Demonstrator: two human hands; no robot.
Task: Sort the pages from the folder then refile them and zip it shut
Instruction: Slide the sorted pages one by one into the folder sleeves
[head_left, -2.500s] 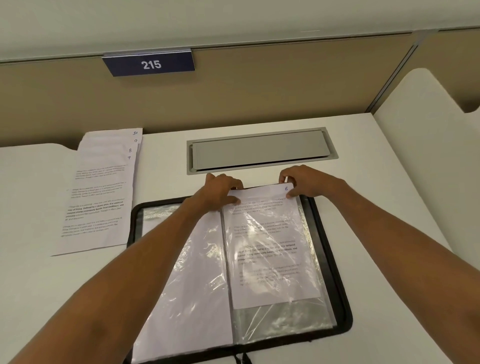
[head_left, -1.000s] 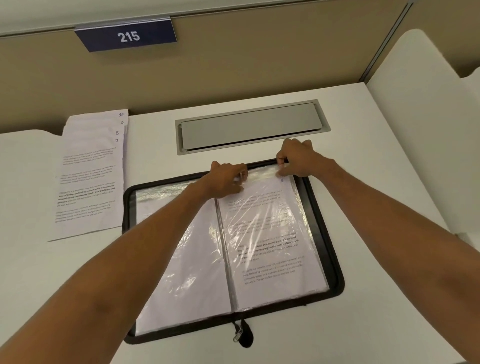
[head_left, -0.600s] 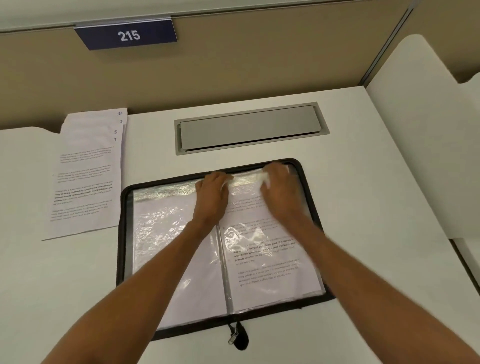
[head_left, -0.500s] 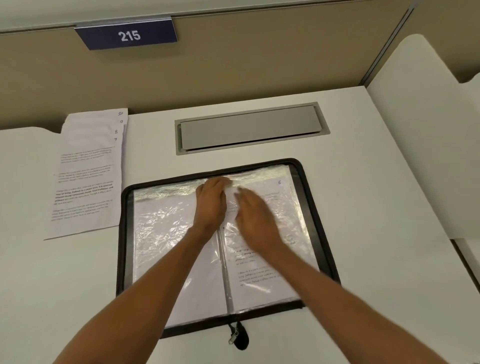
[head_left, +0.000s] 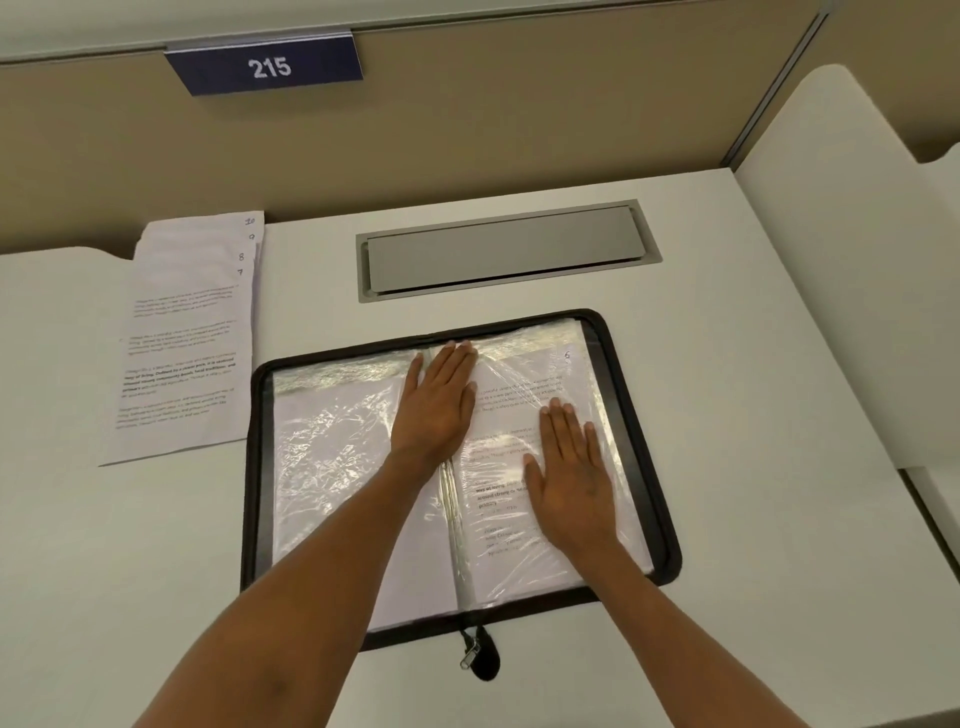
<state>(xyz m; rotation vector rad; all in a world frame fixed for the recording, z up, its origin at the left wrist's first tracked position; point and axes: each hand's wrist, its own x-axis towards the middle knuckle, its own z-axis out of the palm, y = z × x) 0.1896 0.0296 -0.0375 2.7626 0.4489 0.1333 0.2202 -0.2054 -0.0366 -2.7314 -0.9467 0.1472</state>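
A black zip folder (head_left: 667, 525) lies open on the white desk, its clear plastic sleeves showing. The right sleeve holds a printed page numbered 6 (head_left: 535, 379). My left hand (head_left: 439, 400) lies flat with straight fingers over the spine near the folder's top. My right hand (head_left: 569, 478) presses flat on the right sleeve, over the page. The zipper pull (head_left: 470, 652) hangs at the folder's near edge. A fanned stack of loose pages (head_left: 187, 338), numbered 7 to 10 at their corners, lies to the left of the folder.
A grey cable hatch (head_left: 506, 249) is set into the desk behind the folder. A beige partition with a sign reading 215 (head_left: 265, 65) stands at the back. A white divider (head_left: 852, 249) rises on the right.
Page 6 went fully down into the right sleeve. Both hands let go of the sleeve's top edge; my right hand swept down across the sleeve and now lies flat lower on it.
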